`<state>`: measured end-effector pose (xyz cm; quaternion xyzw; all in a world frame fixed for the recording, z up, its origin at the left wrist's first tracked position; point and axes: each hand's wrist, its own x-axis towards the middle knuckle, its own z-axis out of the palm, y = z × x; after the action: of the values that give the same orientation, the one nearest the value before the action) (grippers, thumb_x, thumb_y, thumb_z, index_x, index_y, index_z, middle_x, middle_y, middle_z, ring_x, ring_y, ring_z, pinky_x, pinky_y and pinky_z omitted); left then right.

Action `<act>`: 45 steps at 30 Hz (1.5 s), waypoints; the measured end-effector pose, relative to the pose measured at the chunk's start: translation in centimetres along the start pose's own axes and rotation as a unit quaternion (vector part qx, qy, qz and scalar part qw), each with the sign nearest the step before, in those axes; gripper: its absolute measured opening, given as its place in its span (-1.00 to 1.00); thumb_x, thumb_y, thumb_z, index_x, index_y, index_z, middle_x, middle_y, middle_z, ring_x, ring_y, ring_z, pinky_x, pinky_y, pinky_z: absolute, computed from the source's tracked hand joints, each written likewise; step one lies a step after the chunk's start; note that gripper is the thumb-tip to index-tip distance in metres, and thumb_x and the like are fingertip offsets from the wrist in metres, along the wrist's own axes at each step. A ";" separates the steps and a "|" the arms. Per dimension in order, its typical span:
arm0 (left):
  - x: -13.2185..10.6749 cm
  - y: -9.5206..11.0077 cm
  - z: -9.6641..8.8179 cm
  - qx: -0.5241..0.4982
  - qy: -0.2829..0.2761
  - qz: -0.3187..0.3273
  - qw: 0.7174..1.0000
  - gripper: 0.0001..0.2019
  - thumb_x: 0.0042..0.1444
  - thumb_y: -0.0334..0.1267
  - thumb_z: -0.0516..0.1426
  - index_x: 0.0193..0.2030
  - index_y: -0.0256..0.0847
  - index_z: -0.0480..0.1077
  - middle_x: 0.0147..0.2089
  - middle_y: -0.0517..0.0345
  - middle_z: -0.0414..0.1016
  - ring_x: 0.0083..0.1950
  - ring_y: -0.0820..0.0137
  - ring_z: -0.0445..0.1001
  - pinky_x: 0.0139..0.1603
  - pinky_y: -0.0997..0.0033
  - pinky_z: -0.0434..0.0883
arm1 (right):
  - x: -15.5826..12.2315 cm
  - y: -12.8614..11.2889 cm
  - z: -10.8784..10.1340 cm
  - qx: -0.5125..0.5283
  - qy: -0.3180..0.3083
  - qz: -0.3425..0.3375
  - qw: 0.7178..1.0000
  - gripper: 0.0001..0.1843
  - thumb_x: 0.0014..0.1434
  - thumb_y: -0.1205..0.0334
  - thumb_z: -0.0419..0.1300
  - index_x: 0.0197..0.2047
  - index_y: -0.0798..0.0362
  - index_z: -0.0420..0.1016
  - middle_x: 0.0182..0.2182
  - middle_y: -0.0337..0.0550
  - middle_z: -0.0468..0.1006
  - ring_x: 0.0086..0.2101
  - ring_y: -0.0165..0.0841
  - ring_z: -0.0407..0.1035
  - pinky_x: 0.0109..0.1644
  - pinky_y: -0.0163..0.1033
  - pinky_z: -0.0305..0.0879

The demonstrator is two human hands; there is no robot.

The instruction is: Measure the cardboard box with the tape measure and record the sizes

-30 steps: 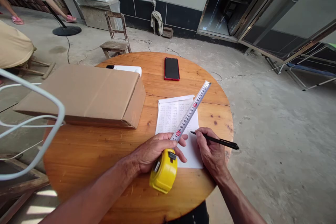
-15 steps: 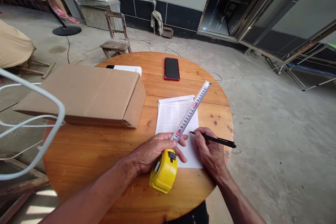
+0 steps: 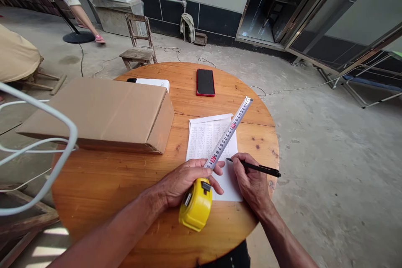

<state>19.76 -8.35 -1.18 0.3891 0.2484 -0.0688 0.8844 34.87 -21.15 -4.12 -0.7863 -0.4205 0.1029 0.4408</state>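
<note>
My left hand (image 3: 188,180) is closed around the blade of a yellow tape measure (image 3: 196,207), just above its case. The silver blade sticks out up and to the right, over a sheet of paper (image 3: 204,138) with rows of small marks. Between thumb and fingers of my right hand (image 3: 253,180) is a black pen (image 3: 264,169), its tip at the paper close to the left fingertips. The right hand rests at the sheet's right edge. Part of the page is hidden under the blade and the left hand.
The round wooden table (image 3: 157,230) bears a cardboard box (image 3: 109,111) at left, a white device (image 3: 153,83) behind it and a red-edged phone (image 3: 205,82). White tubing (image 3: 70,134) loops at far left. Beyond stand a small chair (image 3: 138,42) and a person's leg (image 3: 83,16).
The person in the background has stepped to the right. My right hand and the pen have shifted very slightly; the left hand and tape measure stay in place.
</note>
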 end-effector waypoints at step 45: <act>-0.2 0.7 0.8 0.010 0.012 0.004 1.000 -0.90 0.14 -0.28 0.05 -0.28 -0.20 0.36 -0.41 0.10 0.55 -0.58 0.50 0.36 -0.44 0.48 0.23 | -0.2 -0.4 -0.3 0.048 0.050 0.054 0.996 -0.83 0.22 0.15 0.05 -0.33 0.04 0.37 -0.62 -0.31 0.32 -0.63 -0.46 0.17 -0.58 -0.35 0.11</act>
<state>20.08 -8.46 -0.19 0.4003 0.2565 -0.0628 0.8775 34.72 -21.38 -3.70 -0.7900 -0.3497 0.1071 0.4920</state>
